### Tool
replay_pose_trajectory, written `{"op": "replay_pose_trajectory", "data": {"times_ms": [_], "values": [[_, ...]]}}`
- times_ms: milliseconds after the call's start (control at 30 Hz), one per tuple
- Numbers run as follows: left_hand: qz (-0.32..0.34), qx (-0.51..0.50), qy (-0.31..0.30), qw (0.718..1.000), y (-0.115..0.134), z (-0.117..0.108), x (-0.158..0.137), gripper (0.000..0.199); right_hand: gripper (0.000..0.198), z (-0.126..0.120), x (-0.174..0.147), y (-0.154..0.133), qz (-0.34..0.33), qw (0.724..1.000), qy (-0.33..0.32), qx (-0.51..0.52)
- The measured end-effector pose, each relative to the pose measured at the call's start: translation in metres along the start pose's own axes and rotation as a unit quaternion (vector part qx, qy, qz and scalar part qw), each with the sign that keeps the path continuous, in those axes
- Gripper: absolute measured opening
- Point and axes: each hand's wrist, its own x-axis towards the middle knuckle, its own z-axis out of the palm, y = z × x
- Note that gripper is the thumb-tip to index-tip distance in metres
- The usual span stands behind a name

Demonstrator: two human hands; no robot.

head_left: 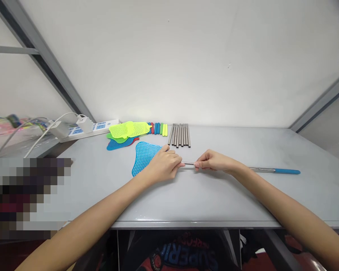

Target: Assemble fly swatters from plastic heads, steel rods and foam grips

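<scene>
Between my hands runs the thin metal rod of a fly swatter, with a blue perforated head (143,155) at its left end and a blue grip (287,171) at its right end. My left hand (167,162) is closed where the head meets the rod and covers that joint. My right hand (210,161) pinches the rod (189,163) a short way to the right. Beyond my right wrist the metal shaft (261,169) continues to the grip. The swatter lies lengthwise just above or on the grey table; I cannot tell which.
Behind my hands lie several metal tubes (181,135) in a row and several coloured grips (158,128). Yellow swatter heads (130,130) are stacked over a blue one (121,143). A power strip (101,127) with white plugs and cables stands at the back left. The table's front edge (175,224) is near me.
</scene>
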Motion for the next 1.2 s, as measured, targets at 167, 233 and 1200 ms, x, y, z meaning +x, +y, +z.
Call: {"op": "replay_pose_trajectory", "data": {"times_ms": [167, 233, 1200], "values": [[0.004, -0.014, 0.000, 1.000, 0.002, 0.001, 0.000, 0.034, 0.037, 0.001, 0.002, 0.001, -0.002, 1.000, -0.003, 0.007], [0.006, -0.023, 0.003, 1.000, 0.004, 0.003, 0.000, 0.034, 0.038, 0.001, 0.002, 0.003, 0.016, 1.000, -0.013, 0.016], [-0.026, -0.138, -0.048, 0.989, -0.023, -0.002, 0.003, 0.036, 0.041, -0.011, 0.004, 0.005, 0.030, 0.999, -0.028, -0.030]]}}
